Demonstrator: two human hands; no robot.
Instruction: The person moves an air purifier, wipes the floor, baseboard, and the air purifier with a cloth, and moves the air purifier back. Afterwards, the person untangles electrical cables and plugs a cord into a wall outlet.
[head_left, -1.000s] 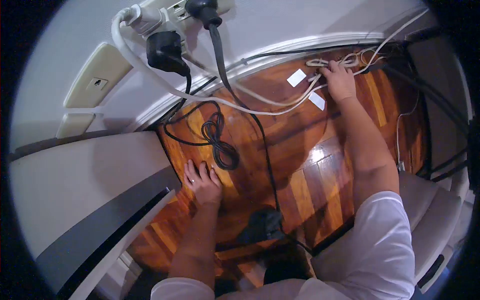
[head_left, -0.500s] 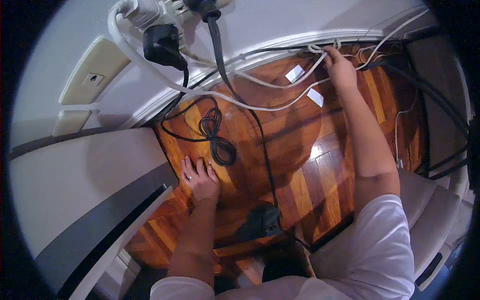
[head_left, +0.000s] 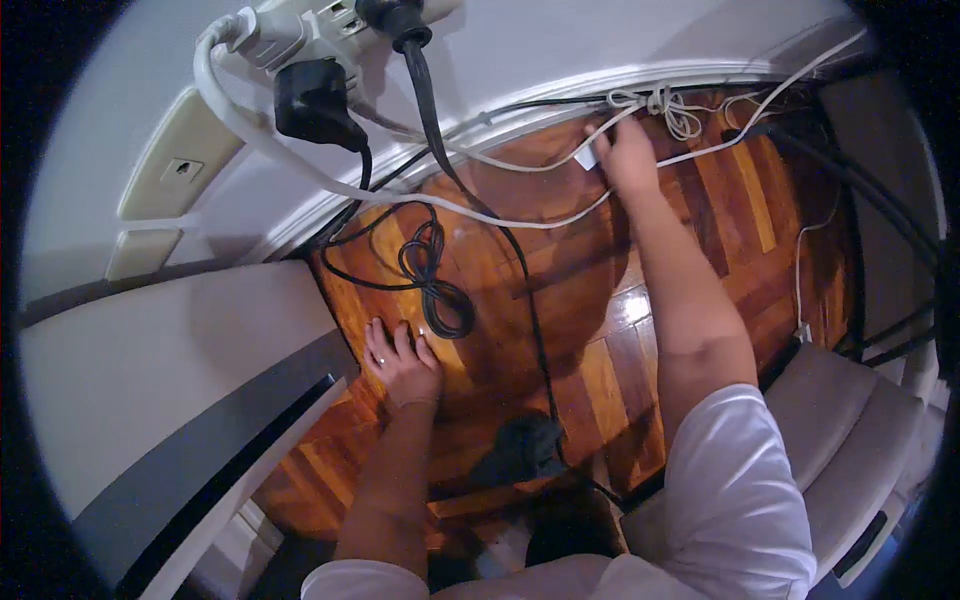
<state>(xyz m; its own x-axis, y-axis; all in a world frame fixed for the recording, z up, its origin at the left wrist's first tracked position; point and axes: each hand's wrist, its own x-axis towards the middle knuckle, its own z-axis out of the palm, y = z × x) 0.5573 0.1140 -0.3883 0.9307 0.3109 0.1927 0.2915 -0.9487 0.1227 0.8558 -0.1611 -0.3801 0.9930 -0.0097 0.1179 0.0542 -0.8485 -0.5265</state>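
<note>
My left hand (head_left: 405,368) rests on the wooden floor (head_left: 500,350), fingers spread, a ring on one finger, just below a coiled black cord (head_left: 440,290). Near the baseboard, my right hand (head_left: 625,155) reaches to the white cable (head_left: 545,165) and a white tag (head_left: 587,157). Its fingertips are partly hidden, so what they grip is unclear. A tied bundle of white cable (head_left: 675,112) lies against the baseboard, just beyond the right hand. A second white cable (head_left: 500,217) runs beneath that hand.
Black plugs (head_left: 318,100) and a white plug (head_left: 270,38) sit in outlets on the wall, above a wall plate (head_left: 182,165). A long black cord (head_left: 535,310) crosses the floor to a dark object (head_left: 525,445). Grey furniture (head_left: 200,350) stands at the left, with more furniture (head_left: 830,420) at the right.
My right hand lifted the white cable bundle towards the baseboard, then moved left away from it to the white tag. The bundle now lies by the baseboard. My left hand stays on the floor.
</note>
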